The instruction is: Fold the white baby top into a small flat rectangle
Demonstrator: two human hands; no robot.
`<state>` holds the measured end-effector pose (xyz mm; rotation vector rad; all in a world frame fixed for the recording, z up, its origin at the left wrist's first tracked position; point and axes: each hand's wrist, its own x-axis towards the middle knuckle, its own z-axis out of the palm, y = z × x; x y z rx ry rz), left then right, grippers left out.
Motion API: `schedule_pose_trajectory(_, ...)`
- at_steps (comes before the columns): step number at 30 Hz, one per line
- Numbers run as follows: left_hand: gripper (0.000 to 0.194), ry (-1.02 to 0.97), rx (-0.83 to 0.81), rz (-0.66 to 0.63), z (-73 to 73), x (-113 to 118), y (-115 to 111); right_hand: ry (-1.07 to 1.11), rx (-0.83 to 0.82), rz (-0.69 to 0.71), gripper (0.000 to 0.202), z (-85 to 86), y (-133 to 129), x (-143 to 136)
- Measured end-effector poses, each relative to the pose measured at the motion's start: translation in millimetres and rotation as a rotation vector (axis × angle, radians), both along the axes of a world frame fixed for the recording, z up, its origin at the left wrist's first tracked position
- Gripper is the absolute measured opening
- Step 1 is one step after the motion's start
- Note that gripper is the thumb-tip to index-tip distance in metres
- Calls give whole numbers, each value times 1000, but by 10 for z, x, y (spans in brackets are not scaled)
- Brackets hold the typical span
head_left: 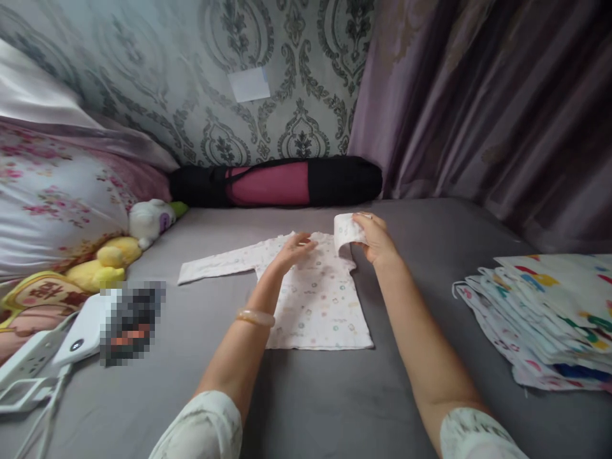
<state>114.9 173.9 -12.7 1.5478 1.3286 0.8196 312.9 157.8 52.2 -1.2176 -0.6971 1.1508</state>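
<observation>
Both hands worked over a small white baby shirt [315, 296] printed with tiny coloured motifs, which lay flat on the grey bedsheet [310, 395] near the middle of the bed. The left hand [294, 248] rested palm down on the chest of the shirt near its collar, fingers spread and flat, gripping nothing. The right hand [375, 239] was closed on the shirt's right sleeve [347, 231], pinched between thumb and fingers and lifted clear of the sheet, curling back toward the body of the garment. The other sleeve [217, 264] lay stretched out flat to the left. A pale bangle [255, 317] sat on the left wrist. Well apart on the right lay a stack of folded printed cloths [540, 319], white with bright coloured patterns. On the left edge sat yellow and white plush toys [124, 245] beside a floral pillow [52, 204], and nearer the camera a white device with a cable [57, 347], possibly a power strip, though part of it was blurred. A black and pink roll bag [277, 182] lay against the patterned wall.
</observation>
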Motion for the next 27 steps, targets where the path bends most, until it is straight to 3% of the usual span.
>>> schedule_pose_trajectory(3, 41, -267, -126, 198, -15, -258, -167, -104, 34, 60, 13, -136, -34, -259)
schedule_pose_trajectory(5, 48, -338, -170, 267, -76, -357, -218, -186, 38, 289, 27, -239, -98, -425)
schedule_pose_trajectory(8, 67, -251, -198, 323, -209, -425, -208, -273, 8, 684, 48, -364, -179, -555)
schedule_pose_trajectory(10, 70, -157, -189, 345, -287, -447, -182, -336, -8, 740, 52, -402, -176, -534)
schedule_pose_trajectory(13, 60, -72, -150, 364, -349, -475, -174, -356, -9, 603, 56, -387, -87, -364)
schedule_pose_trajectory(17, 59, -11, -71, 293, -339, -494, -186, -179, -21, 299, 51, -337, 66, -52)
schedule_pose_trajectory(21, 57, -46, 204, 317, -316, -463, -118, -107, -42, 54, 42, -400, 169, 136)
schedule_pose_trajectory(23, 57, -41, 294, 384, -333, -451, -79, -183, -25, -21, 36, -490, 207, 158)
schedule_pose_trajectory(27, 59, 23, 192, 447, -402, -482, -63, -528, 41, -6, 22, -711, 258, 123)
